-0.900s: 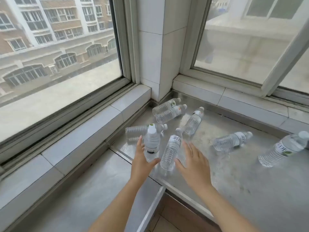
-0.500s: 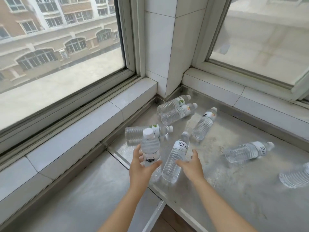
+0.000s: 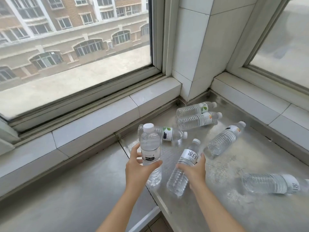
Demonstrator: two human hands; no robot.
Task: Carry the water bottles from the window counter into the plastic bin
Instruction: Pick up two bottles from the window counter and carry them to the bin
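Several clear water bottles with white caps lie on the steel window counter [image 3: 217, 206]. My left hand [image 3: 138, 169] grips one upright bottle [image 3: 150, 148], lifted a little above the counter. My right hand [image 3: 194, 169] wraps around a second bottle [image 3: 184, 166] that lies slanted with its cap pointing away. Others lie behind them: one [image 3: 168, 133] just behind the upright bottle, two [image 3: 195, 108] side by side near the corner, one [image 3: 224, 139] further right, one [image 3: 270, 183] at the right edge. The plastic bin is out of view.
White tiled sills [image 3: 93, 121] and a tiled corner pillar [image 3: 197, 47] border the counter, with windows behind both sides. A second steel surface [image 3: 75, 198] lies to the left, and a gap at the bottom middle shows the floor [image 3: 158, 225].
My left hand has raised its bottle upright off the counter. My right hand has closed around the slanted bottle. The camera has moved closer and turned left.
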